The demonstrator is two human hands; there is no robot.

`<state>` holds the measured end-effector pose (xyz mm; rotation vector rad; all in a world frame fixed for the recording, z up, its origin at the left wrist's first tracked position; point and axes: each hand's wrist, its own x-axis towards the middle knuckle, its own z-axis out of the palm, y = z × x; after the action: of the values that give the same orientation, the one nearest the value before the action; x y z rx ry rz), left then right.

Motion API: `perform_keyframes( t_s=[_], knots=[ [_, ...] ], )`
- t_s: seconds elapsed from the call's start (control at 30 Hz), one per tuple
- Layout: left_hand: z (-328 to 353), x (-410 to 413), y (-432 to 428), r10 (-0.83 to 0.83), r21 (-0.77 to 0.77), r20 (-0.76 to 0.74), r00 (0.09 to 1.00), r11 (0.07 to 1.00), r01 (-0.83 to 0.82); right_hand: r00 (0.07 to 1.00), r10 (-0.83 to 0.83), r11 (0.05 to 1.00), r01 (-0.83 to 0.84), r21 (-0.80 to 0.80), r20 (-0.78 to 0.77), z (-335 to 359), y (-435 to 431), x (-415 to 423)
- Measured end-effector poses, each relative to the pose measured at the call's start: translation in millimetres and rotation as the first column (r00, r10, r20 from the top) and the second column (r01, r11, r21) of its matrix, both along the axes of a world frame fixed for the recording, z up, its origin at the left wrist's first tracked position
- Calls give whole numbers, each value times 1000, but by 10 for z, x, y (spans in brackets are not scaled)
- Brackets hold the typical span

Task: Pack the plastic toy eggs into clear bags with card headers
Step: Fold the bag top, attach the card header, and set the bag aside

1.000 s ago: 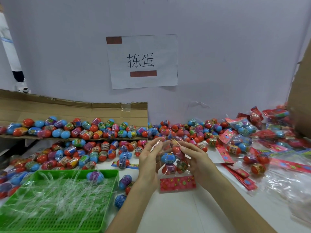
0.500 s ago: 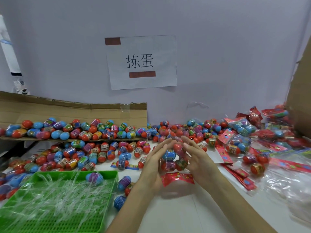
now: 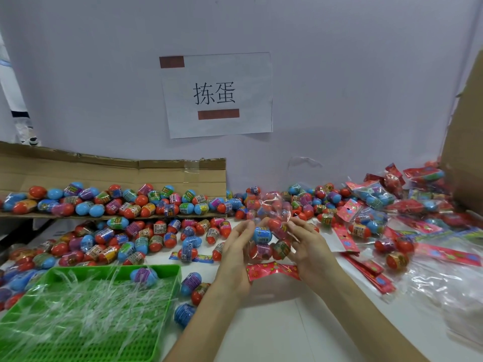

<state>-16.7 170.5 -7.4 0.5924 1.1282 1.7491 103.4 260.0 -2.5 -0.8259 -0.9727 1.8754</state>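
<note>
Header [image 3: 271, 271] first: a second ago the red card hung flat and square under the bag [image 3: 269, 241]; now it is buckled and tipped, and my two hands have closed in on the bag from either side, so the eggs inside sit bunched tighter. I take that to mean this bag is filled and I am settling its load before it goes to the finished ones, though the mouth, up in the loose film, is too blurred for me to say whether it is sealed. My left hand [image 3: 234, 250] lies against the bag's left side, its fingers [image 3: 244, 228] straight and together, pressing rather than gripping. My right hand [image 3: 309, 248] cups the other side with fingers [image 3: 298, 226] loosely bent on the film; whether they pinch it I cannot tell. The bag is held between my palms just above the white table [image 3: 274, 335], in front of the loose eggs [image 3: 146, 239]. Counted: one bag in hand, one header on it, and four eggs that I can make out inside, one blue, one red and two mixed below them. One green tray [image 3: 104, 269] stands at my left with a single egg [image 3: 143, 276] on its shredded film. Loose eggs run to many dozens, beyond counting, and the packed bags [image 3: 373, 194] at my right are several but too jumbled to number.
</note>
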Motion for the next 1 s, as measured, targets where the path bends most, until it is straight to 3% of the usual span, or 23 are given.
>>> perform_keyframes(
  t_s=[0.13,0.37,0.63,0.8,1.0],
  knots=[
    [-23,-21,-3,52,-1,54,997,999,-52,1000,-3,1000,3,11,-3,-4,-15,-12],
    [21,11,-18,50,40,29,998,998,-51,1000,27,998,-28,53,13,-15,-37,-13],
    [7,46,-5,87,24,-30,996,996,-86,998,-56,994,56,96,4,-31,-26,-4],
    [11,36,-28,112,29,160,981,993,-118,1000,-20,988,23,150,-22,-51,-73,-36],
    [57,75,-36,-6,103,322,947,994,-29,997,-20,990,31,141,-79,-54,-88,-42]
  ],
)
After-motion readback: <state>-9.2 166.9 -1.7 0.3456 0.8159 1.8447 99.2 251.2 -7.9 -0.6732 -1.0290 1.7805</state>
